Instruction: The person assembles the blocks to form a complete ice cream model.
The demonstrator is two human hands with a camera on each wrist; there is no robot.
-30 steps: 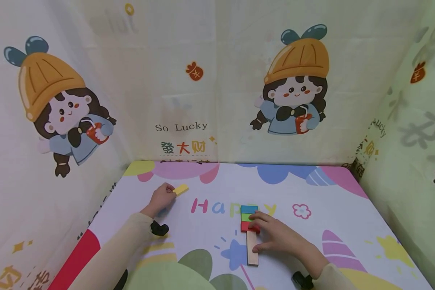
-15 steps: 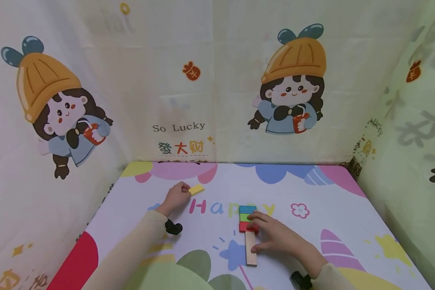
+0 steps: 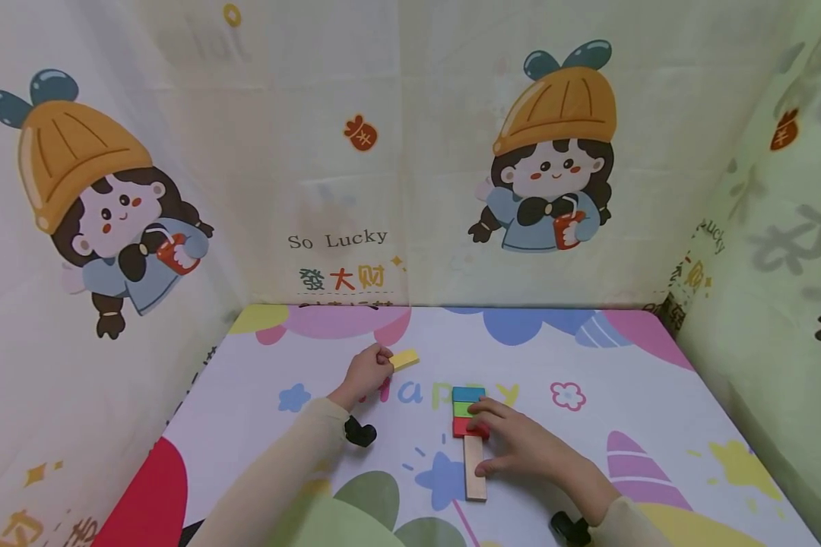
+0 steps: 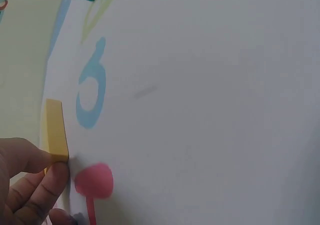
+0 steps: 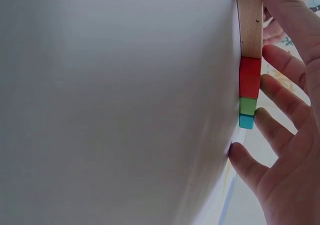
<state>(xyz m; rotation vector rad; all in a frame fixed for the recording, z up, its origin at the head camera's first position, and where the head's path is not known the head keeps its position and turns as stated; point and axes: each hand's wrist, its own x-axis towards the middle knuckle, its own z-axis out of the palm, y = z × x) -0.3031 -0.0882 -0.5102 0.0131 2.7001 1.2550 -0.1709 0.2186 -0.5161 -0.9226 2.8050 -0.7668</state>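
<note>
In the head view my left hand (image 3: 368, 376) pinches one end of a yellow block (image 3: 405, 359) above the printed "Happy". The left wrist view shows thumb and fingertips on the lower end of that block. Right of centre, a blue block (image 3: 468, 393), a green block (image 3: 461, 409) and a red block (image 3: 461, 427) lie side by side in a column. Below them a plain wooden block (image 3: 475, 471) runs lengthwise towards me. My right hand (image 3: 527, 448) has its fingers spread, with fingertips resting on the red and green blocks and the thumb at the wooden one's side.
A white printed mat (image 3: 397, 425) covers the table. Pale cloth walls (image 3: 438, 190) with cartoon prints stand behind and at both sides. Each wrist carries a small black device, such as the one at the left sleeve (image 3: 274, 463).
My left hand has carried the yellow block to the right, over the printed "H" and closer to the column of blocks. The right hand and its blocks have stayed in place.
</note>
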